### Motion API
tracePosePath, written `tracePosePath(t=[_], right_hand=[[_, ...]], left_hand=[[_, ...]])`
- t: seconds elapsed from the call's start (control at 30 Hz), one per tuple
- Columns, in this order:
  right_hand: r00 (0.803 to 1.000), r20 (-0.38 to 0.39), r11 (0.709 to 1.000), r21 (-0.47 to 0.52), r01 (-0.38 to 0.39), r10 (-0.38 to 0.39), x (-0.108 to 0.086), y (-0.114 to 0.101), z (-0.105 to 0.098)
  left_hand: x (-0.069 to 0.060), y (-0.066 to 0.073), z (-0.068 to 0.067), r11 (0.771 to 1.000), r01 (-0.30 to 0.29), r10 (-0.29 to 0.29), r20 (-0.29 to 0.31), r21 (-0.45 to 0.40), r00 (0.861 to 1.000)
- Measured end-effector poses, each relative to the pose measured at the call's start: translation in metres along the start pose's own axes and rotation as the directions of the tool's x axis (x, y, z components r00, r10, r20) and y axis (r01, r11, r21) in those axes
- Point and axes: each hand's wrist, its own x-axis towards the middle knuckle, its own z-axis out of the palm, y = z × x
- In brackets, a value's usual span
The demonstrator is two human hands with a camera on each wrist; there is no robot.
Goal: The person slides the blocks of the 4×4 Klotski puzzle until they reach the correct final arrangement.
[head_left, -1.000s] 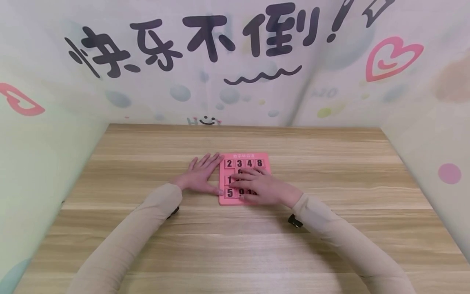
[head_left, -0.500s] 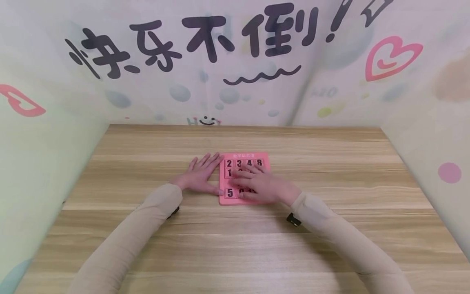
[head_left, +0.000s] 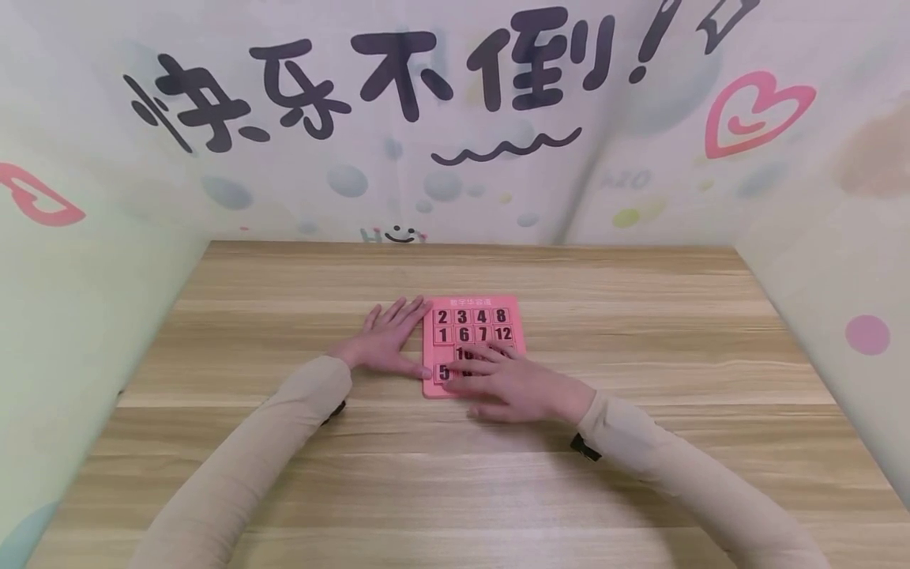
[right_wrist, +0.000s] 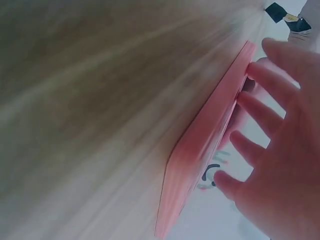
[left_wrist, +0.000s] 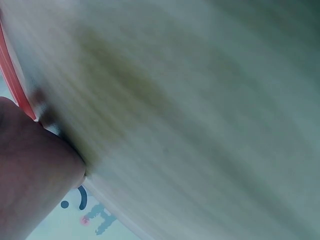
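A pink sliding number puzzle (head_left: 510, 303) lies flat on the table, its tiles black-numbered. Tiles 2, 3, 4, 8 fill the top row, with 1, 6, 7, 12 below. The leftmost space of the third row is vacant, and tile 5 (head_left: 442, 372) sits beneath it. My left hand (head_left: 384, 344) rests at the puzzle's left edge, fingers and thumb spread. Over the lower rows is my right hand (head_left: 515, 387), a fingertip at tile 5; several tiles are hidden under it. In the right wrist view, its fingers (right_wrist: 260, 112) are extended over the puzzle's face.
The wood-grain table (head_left: 320, 490) extends around the puzzle. Behind it stands a printed backdrop (head_left: 284, 197) with large dark characters, and pale panels close off both sides. A black strap piece (head_left: 585, 447) shows at the right sleeve.
Tile 1 has slid up from the third row to the second, leaving a gap below it. My right hand has since shifted down toward tile 5. The left hand stays put.
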Motion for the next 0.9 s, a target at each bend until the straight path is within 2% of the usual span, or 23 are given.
tracePosePath(t=[0.13, 0.27, 0.5, 0.63, 0.9], right_hand=[[0.998, -0.024, 0.998, -0.004, -0.064, 0.064, 0.005, 0.005, 0.001], [0.996, -0.023, 0.996, -0.016, -0.092, 0.091, 0.009, 0.011, 0.001], [0.998, -0.024, 0.998, 0.019, -0.058, 0.059, 0.005, 0.013, 0.000], [0.998, -0.044, 0.998, 0.028, -0.049, 0.050, -0.005, 0.014, 0.001], [0.996, -0.089, 1.000, -0.002, 0.030, -0.030, -0.025, 0.019, 0.003]], left_hand=[[0.000, 0.000, 0.000, 1.000, -0.002, 0.002, -0.002, -0.008, 1.000], [0.001, -0.001, 0.001, 1.000, -0.004, 0.004, 0.001, -0.003, 1.000], [0.003, -0.002, 0.003, 1.000, 0.002, -0.002, 0.003, 0.001, 1.000], [0.002, -0.002, 0.003, 1.000, 0.001, -0.001, 0.000, -0.002, 1.000], [0.002, -0.004, 0.004, 1.000, 0.001, -0.001, -0.001, 0.007, 1.000]])
